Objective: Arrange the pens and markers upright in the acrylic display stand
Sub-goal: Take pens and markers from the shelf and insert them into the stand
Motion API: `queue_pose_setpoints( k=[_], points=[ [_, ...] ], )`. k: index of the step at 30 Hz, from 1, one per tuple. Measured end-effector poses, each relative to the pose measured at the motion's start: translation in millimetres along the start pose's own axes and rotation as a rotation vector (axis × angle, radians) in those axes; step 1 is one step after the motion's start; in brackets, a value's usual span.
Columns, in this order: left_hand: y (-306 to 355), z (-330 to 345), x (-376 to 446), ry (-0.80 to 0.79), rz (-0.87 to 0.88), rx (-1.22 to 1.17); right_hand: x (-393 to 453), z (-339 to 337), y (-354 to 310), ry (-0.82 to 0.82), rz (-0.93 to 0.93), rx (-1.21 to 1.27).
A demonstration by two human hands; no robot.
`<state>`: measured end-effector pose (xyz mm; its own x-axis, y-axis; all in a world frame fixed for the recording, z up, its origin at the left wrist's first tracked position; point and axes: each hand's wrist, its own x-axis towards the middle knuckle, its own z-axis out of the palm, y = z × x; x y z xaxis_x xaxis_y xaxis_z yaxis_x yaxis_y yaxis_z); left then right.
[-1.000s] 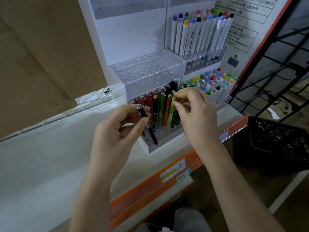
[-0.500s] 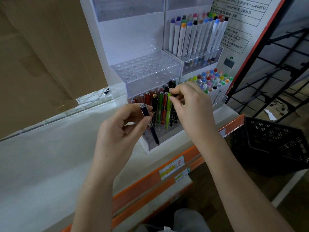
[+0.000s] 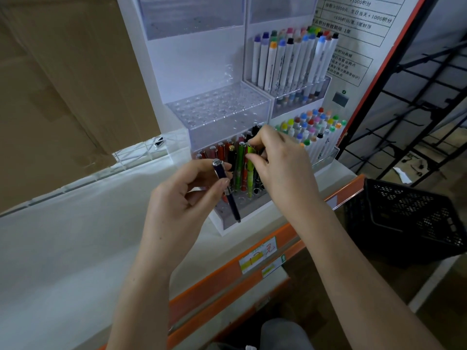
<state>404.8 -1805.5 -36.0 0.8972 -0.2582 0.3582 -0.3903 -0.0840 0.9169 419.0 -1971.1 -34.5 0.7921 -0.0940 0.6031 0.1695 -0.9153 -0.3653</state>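
We held the dark blue pen (image 3: 225,189) pinched in our left hand (image 3: 184,198), tip slanting down toward the acrylic stand (image 3: 227,117)'s front holes, while our right hand (image 3: 280,168) pinched the upright green pen (image 3: 250,170) just beyond.

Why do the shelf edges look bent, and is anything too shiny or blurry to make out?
Head view: the wide-angle lens bows the orange shelf edge and leans the black rack; light glints on the clear acrylic display stand, hiding its holes; the printed sign is soft; both hands and the dark blue pen stay sharp.
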Motion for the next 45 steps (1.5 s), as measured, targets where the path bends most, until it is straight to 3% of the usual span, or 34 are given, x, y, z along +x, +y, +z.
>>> queue_pose_setpoints(
  k=[7,15,38,43,45],
  points=[
    [-1.9,-1.4,0.3,0.001,0.005,0.006,7.8,-2.3,1.7,-0.059,0.011,0.009],
    [-1.9,-2.0,0.8,-0.004,-0.005,0.011,0.7,2.2,7.9,0.108,-0.033,-0.093],
    [-1.7,-1.1,-1.9,-0.01,-0.017,-0.013,3.1,6.7,13.1,0.111,-0.051,-0.078],
    [-2.8,0.0,0.9,-0.009,0.005,0.013,-2.0,-9.9,5.7,0.109,-0.043,0.048],
    [-4.3,0.5,2.8,0.012,0.011,0.027,-11.7,-23.3,-3.1,-0.001,0.032,0.235]
  ],
)
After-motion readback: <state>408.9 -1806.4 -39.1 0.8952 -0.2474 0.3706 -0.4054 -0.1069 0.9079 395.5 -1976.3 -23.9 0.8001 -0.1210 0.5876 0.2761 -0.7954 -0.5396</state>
